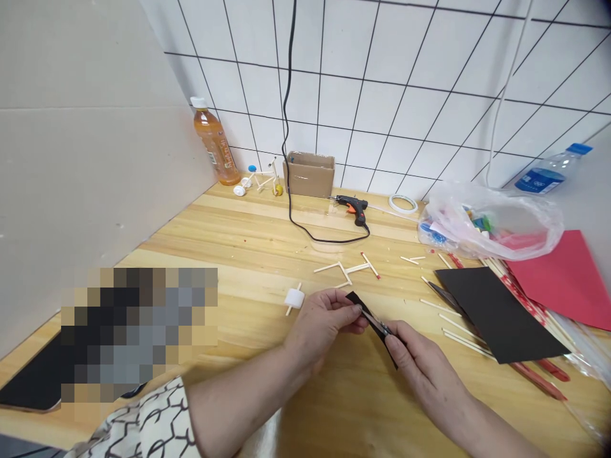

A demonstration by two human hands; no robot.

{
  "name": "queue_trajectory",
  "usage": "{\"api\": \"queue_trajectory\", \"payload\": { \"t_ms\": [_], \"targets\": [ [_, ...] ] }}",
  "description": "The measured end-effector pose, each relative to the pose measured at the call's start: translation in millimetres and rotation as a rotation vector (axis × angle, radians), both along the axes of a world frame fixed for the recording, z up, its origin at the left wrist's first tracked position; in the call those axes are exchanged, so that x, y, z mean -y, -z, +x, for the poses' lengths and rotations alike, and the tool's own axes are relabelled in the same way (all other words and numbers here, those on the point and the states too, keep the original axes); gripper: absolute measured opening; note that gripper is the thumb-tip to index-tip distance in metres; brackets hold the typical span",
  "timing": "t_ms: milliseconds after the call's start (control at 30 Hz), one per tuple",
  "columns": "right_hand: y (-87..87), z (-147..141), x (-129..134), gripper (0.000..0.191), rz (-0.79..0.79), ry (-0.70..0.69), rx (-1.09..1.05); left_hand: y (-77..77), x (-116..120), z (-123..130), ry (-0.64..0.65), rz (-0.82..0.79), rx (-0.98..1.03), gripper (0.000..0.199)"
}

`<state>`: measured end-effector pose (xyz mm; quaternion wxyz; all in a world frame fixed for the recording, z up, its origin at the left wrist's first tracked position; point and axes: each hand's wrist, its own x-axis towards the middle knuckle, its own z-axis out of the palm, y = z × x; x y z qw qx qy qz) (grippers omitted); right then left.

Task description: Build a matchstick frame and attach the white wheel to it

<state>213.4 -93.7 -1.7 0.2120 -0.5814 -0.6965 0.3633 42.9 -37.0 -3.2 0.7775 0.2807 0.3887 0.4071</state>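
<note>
My left hand (329,318) pinches a narrow strip of black paper (354,298) near its upper end. In my right hand (420,362) is a pair of small scissors (379,326), its metal blades lying along the strip, close to my left fingertips. The lower end of the strip hangs below the blades. Just beyond my left hand lies a frame of joined sticks (351,270), one of them red-tipped. To the left of that hand, a white bottle cap (294,298) has a stick through it.
Right: black sheet (496,312) partly over scissors (443,292), loose sticks (465,343), red sheet (573,280), plastic bag (520,222), water bottle (548,168). Back: glue gun (353,207) with cord, tape roll (403,203), cardboard box (310,175), stick model (262,178), drink bottle (217,146). Left: blurred dark object (38,375).
</note>
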Motion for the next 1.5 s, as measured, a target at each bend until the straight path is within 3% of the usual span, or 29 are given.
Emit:
{"api": "queue_trajectory", "payload": {
  "t_ms": [1500],
  "targets": [
    [-1.5,-1.9,0.5,0.027,0.144,0.021,0.012,3.2,-0.3,1.0,0.021,-0.043,0.101,0.026]
  ]
}}
